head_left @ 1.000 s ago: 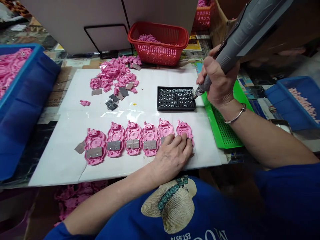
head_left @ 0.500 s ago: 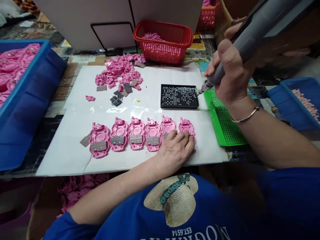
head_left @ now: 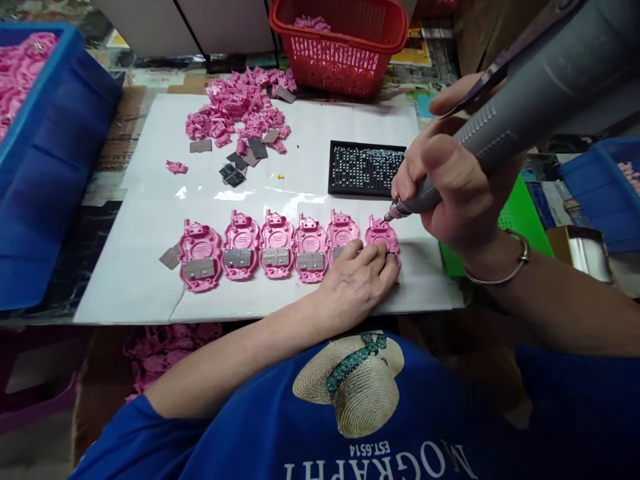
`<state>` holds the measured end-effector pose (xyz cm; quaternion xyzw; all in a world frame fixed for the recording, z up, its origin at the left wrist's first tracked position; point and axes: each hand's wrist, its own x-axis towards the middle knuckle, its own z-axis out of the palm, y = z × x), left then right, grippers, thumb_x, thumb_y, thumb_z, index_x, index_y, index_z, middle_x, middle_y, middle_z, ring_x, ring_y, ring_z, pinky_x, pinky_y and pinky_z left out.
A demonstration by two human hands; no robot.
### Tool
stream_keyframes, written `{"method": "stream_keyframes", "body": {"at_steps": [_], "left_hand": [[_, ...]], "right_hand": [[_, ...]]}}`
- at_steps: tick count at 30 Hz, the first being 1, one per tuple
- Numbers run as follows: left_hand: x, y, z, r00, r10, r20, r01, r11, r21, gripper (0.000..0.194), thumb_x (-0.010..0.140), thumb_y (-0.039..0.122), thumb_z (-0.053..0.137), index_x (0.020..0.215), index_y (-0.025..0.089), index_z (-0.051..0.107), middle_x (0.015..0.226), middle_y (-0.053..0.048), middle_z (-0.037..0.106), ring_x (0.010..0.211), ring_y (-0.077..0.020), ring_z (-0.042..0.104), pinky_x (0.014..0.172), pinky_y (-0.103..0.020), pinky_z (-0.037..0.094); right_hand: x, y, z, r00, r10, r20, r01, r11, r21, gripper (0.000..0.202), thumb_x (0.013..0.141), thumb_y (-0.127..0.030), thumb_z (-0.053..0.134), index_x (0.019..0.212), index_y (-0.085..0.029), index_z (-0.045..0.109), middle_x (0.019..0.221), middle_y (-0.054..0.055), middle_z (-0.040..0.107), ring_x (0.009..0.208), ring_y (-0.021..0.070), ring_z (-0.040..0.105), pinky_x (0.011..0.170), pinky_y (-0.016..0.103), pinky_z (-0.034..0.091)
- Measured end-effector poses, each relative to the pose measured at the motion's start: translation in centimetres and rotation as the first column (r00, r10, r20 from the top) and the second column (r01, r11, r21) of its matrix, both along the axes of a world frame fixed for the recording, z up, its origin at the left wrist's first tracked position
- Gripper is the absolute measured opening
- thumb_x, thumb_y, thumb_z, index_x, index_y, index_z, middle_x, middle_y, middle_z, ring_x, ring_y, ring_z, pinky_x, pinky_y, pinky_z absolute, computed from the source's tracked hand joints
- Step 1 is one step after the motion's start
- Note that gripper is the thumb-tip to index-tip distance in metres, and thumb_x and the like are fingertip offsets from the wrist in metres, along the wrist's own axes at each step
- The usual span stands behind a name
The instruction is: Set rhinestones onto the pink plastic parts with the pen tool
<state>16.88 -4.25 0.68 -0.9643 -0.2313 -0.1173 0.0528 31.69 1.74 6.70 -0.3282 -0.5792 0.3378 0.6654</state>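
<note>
My right hand [head_left: 463,183] is wrapped round a grey electric screwdriver [head_left: 545,90], tilted down to the left. Its bit reaches the upper part of the rightmost pink plastic shell [head_left: 381,232]. My left hand [head_left: 355,283] presses that shell against the white work surface, fingers over its lower half, hiding it. Several like shells lie in a row to the left, among them the leftmost pink shell [head_left: 199,248] with a grey metal plate [head_left: 200,268] across it. Just behind the screwdriver tip sits a black screw tray [head_left: 367,168] full of small screws.
Behind the row lies a heap of small pink parts [head_left: 235,107] with loose metal plates [head_left: 257,148]. A red basket [head_left: 340,63] stands at the back. Blue bins flank the work: a left bin [head_left: 65,147] and a right bin [head_left: 600,180]. A green tray [head_left: 525,213] is under my right forearm.
The screwdriver in my right hand has moved from the screw tray, left and toward me, to the rightmost shell. My left hand stays on that shell. The camera view has shifted a little.
</note>
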Motion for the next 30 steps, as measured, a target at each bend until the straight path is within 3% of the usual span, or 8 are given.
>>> {"method": "stream_keyframes", "body": {"at_steps": [8, 15, 20, 25, 30], "left_hand": [[0.0, 0.0, 0.1, 1.0, 0.006, -0.008, -0.006, 1.0, -0.01, 0.031, 0.104, 0.021, 0.041, 0.127, 0.007, 0.056, 0.121, -0.015, 0.066, 0.103, -0.0229, 0.055, 0.087, -0.038, 0.04], [0.0, -0.1, 0.1, 1.0, 0.005, 0.009, -0.005, 1.0, -0.016, 0.032, 0.104, 0.023, 0.042, 0.127, 0.007, 0.056, 0.121, -0.015, 0.067, 0.103, -0.0228, 0.055, 0.087, -0.038, 0.041], [0.0, 0.0, 0.2, 1.0, 0.0, 0.001, 0.0, 1.0, -0.022, 0.031, 0.103, 0.021, 0.042, 0.127, 0.007, 0.056, 0.122, -0.016, 0.067, 0.104, -0.0229, 0.055, 0.088, -0.038, 0.041], [0.1, 0.0, 0.0, 1.0, -0.003, -0.004, 0.003, 0.999, -0.037, 0.031, 0.103, 0.02, 0.044, 0.128, 0.006, 0.055, 0.12, -0.015, 0.067, 0.105, -0.0227, 0.055, 0.087, -0.039, 0.041], [0.1, 0.0, -0.2, 1.0, 0.004, 0.019, -0.004, 1.0, 0.011, 0.029, 0.102, 0.019, 0.045, 0.126, 0.007, 0.057, 0.115, -0.014, 0.068, 0.1, -0.0225, 0.056, 0.081, -0.038, 0.04]], "right_hand": [[0.0, -0.1, -0.5, 1.0, 0.009, -0.021, -0.009, 1.0, 0.007, 0.034, 0.074, -0.044, 0.082, 0.096, -0.032, 0.061, 0.059, -0.006, 0.051, 0.039, 0.0122, 0.045, 0.038, 0.031, 0.037], [0.2, 0.3, -1.2, 0.998, -0.036, 0.047, 0.037, 0.999, -0.033, 0.042, 0.071, -0.054, 0.08, 0.099, -0.033, 0.057, 0.057, -0.006, 0.051, 0.038, 0.0126, 0.044, 0.037, 0.031, 0.035], [-0.1, 0.1, -1.2, 1.0, 0.016, -0.016, -0.017, 0.999, -0.039, 0.034, 0.071, -0.046, 0.082, 0.093, -0.033, 0.06, 0.056, -0.007, 0.049, 0.036, 0.0125, 0.04, 0.034, 0.031, 0.03], [-0.5, -0.4, -1.2, 0.999, 0.013, 0.033, -0.011, 0.999, -0.042, 0.03, 0.072, -0.043, 0.082, 0.074, -0.029, 0.056, 0.057, -0.007, 0.049, 0.039, 0.0116, 0.042, 0.037, 0.03, 0.034], [-0.2, -0.2, -1.4, 0.997, 0.074, 0.001, -0.073, 0.993, -0.095, 0.028, 0.072, -0.04, 0.081, 0.083, -0.029, 0.057, 0.055, -0.009, 0.05, 0.038, 0.0104, 0.042, 0.034, 0.028, 0.034]]}}
